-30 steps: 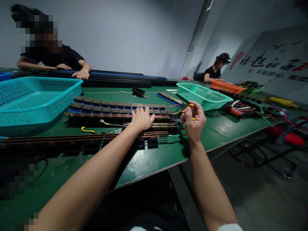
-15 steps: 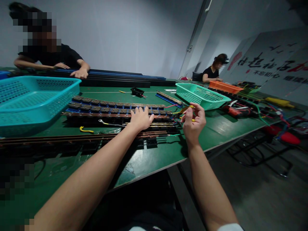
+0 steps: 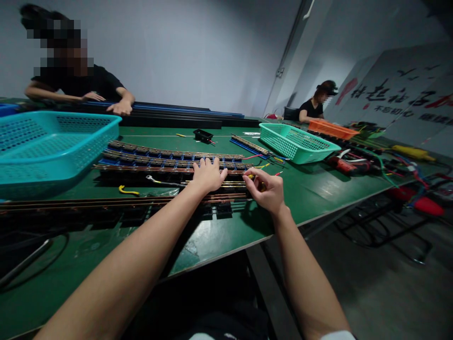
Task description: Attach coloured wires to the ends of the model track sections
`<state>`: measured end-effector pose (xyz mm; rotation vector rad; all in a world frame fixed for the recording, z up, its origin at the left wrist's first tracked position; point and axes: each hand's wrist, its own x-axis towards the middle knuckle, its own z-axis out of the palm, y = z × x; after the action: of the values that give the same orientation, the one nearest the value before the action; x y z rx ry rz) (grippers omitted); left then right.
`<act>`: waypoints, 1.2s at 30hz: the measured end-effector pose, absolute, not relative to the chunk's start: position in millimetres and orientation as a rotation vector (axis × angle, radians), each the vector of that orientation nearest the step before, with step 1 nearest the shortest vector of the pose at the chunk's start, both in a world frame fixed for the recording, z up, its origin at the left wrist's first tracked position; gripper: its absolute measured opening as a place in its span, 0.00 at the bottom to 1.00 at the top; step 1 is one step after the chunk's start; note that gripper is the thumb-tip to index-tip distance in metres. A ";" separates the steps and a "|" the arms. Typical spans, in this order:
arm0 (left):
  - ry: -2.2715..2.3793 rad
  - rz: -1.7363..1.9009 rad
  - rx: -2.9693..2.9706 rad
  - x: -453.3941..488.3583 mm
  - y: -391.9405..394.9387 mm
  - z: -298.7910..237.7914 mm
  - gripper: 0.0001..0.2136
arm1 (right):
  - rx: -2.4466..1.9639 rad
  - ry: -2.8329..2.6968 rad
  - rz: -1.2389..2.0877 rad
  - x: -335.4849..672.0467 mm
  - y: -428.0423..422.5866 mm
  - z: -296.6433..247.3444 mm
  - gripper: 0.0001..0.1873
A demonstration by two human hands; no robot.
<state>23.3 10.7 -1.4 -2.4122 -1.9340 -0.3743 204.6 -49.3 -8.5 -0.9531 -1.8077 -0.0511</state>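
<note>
Several rail strips (image 3: 166, 158), with copper-coloured bars on blue and black supports, lie side by side on the green table. My left hand (image 3: 208, 175) rests on them near their right ends, fingers spread and palm down. At those ends my right hand (image 3: 269, 190) is closed in a pinch on a yellow wire (image 3: 251, 176), mostly hidden by the fingers. Loose yellow, red and blue wire ends stick out beyond it. Nearer to me lies a long strip with copper bars (image 3: 88, 203). A black cable with a metal lug (image 3: 154, 180) lies left of my left hand.
A blue basket (image 3: 60, 165) stands at left, a green basket (image 3: 297, 146) at right, an orange basket (image 3: 332, 128) behind it. Red-handled tools (image 3: 348, 164) lie beside a yellow tool (image 3: 412, 152). One person sits across the table, another far right. The table edge (image 3: 226, 252) runs before me.
My right hand has moved left and slightly down, from the loose wire ends to the rail strips' right ends. My left hand stays on the strips.
</note>
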 end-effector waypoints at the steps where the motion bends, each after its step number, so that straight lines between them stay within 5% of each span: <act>1: -1.935 -0.372 -2.411 23.3 10.3 -1.1 0.28 | -0.960 -1.853 -0.073 205.5 -49.6 -7.8 0.07; 10: -1.948 -0.350 -2.411 23.1 9.2 0.3 0.27 | -0.974 -1.988 -0.058 208.4 -49.9 -9.7 0.08; 29: -1.942 -0.357 -2.419 22.4 10.9 -0.4 0.27 | -0.907 -0.861 0.115 215.2 -25.3 -9.0 0.17; 36: -1.950 -0.353 -2.423 22.1 10.8 0.1 0.27 | -0.868 -1.051 0.153 212.2 -40.5 -4.7 0.15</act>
<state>22.1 10.8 0.1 -2.4227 -1.9497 -0.3533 212.2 -40.5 -4.7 -0.8676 -1.0511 0.1533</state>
